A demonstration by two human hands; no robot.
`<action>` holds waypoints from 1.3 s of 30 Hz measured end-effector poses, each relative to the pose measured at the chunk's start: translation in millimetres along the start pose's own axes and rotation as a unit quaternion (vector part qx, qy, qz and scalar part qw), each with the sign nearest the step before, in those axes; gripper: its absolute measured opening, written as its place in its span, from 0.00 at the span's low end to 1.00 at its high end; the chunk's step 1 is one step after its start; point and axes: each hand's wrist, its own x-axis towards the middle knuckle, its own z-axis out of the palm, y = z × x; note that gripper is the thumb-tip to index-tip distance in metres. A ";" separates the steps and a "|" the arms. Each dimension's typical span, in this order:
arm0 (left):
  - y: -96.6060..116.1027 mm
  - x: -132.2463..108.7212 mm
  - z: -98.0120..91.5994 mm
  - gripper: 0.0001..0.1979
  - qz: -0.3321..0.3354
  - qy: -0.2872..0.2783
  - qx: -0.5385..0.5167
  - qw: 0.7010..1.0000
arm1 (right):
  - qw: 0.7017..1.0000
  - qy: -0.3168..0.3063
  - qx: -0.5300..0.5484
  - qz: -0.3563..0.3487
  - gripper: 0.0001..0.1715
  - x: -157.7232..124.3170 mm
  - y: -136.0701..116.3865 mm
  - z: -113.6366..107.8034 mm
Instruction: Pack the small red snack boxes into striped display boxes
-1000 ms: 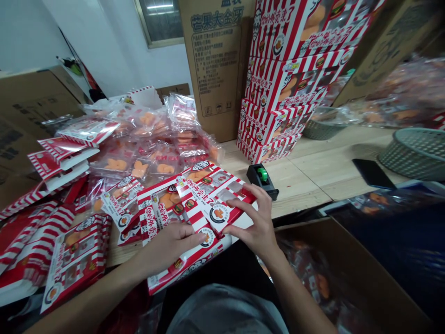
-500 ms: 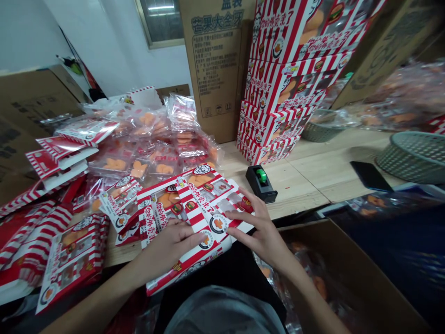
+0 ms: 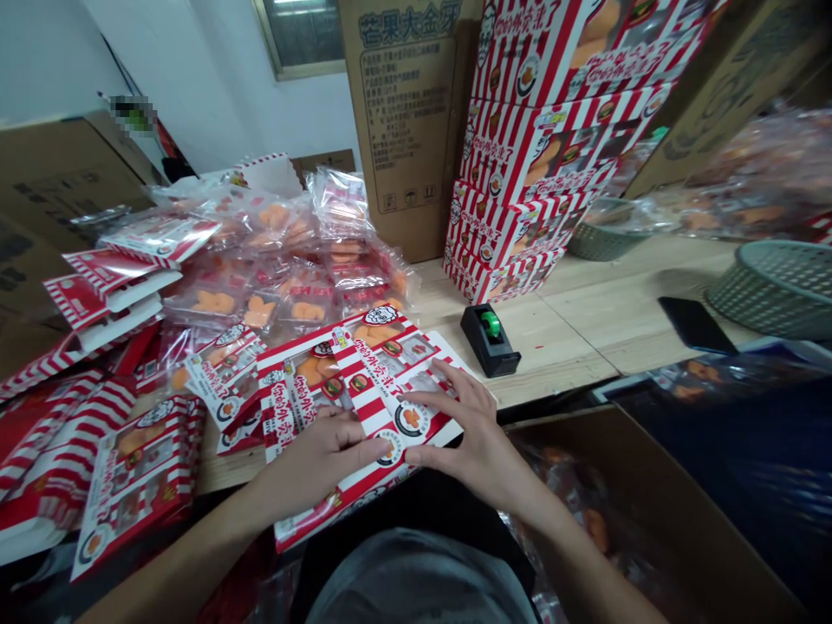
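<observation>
Both hands open and flat, neither gripping. The left hand (image 3: 318, 459) and right hand (image 3: 471, 442) rest with fingers spread on a red-and-white striped paperboard pack (image 3: 370, 403), which lies between them on similar packs (image 3: 312, 529). Beyond: glossy clear bags of orange pieces (image 3: 260, 295) and a black tape dispenser (image 3: 487, 340) on a pale wooden table (image 3: 559, 347).

A tape dispenser (image 3: 489, 340) is set on the wooden table (image 3: 572, 355), right of centre. A phone (image 3: 695, 324) is laid just beside a grey-green basket (image 3: 773, 290) at right, and striped boxes (image 3: 539, 147) are stacked at upper centre.
</observation>
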 end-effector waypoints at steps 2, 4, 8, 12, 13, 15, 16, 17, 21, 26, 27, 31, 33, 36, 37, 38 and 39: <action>-1.2 0.4 -0.1 0.23 -0.001 -0.006 0.002 1.000 | 1.000 -0.018 0.009 0.007 0.30 0.5 -1.1 -1.5; -1.8 1.1 0.6 0.23 0.002 -0.005 0.017 1.000 | 0.999 -0.041 0.017 0.005 0.28 1.2 -1.3 -3.6; 1.2 0.0 6.9 0.22 0.028 0.032 0.100 0.994 | 0.999 -0.025 0.010 0.018 0.18 4.5 0.8 -5.8; 6.4 -10.6 23.3 0.18 0.083 0.186 0.294 0.934 | 0.999 0.032 -0.022 0.014 0.21 7.3 -0.5 -1.6; 6.8 -14.1 29.3 0.18 0.096 0.231 0.345 0.905 | 0.998 0.048 -0.028 0.011 0.21 6.8 -2.5 0.3; 5.4 -20.2 42.4 0.18 0.123 0.304 0.417 0.848 | 0.996 0.079 -0.037 0.005 0.22 3.3 -8.7 4.8; 3.8 -22.4 48.3 0.19 0.140 0.328 0.437 0.826 | 0.995 0.087 -0.039 0.002 0.22 0.5 -12.0 6.9; 1.7 -24.2 53.0 0.19 0.155 0.344 0.451 0.809 | 0.995 0.089 -0.040 -0.003 0.22 -2.7 -14.7 8.5; -8.2 -31.1 50.1 0.17 0.181 0.335 0.451 0.807 | 0.992 0.124 0.023 0.007 0.19 -6.5 -7.6 3.2; -28.7 -38.8 18.8 0.20 0.035 0.389 0.462 0.796 | 0.958 0.023 0.258 0.124 0.27 34.9 29.6 -19.4; -34.5 -38.6 15.3 0.21 0.005 0.385 0.467 0.796 | 0.939 -0.041 0.310 0.141 0.28 45.7 33.8 -20.8; -53.0 -34.5 13.9 0.18 -0.022 0.310 0.423 0.851 | 0.870 -0.183 0.433 0.148 0.30 71.9 30.2 -9.9; -55.0 -32.8 15.2 0.17 -0.009 0.299 0.395 0.868 | 0.856 -0.202 0.458 0.131 0.31 72.5 20.2 1.2; -49.1 -30.7 15.8 0.18 -0.013 0.312 0.370 0.875 | 0.832 -0.193 0.505 0.123 0.33 64.8 4.2 17.0; -46.0 -29.7 16.5 0.17 -0.024 0.317 0.363 0.876 | 0.827 -0.184 0.517 0.125 0.34 61.7 0.2 20.9; -42.8 -28.6 18.0 0.17 -0.039 0.325 0.357 0.875 | 0.824 -0.176 0.524 0.126 0.34 58.8 -2.7 23.7; -39.9 -27.4 20.3 0.17 -0.059 0.335 0.350 0.873 | 0.824 -0.171 0.525 0.125 0.35 56.4 -4.5 25.5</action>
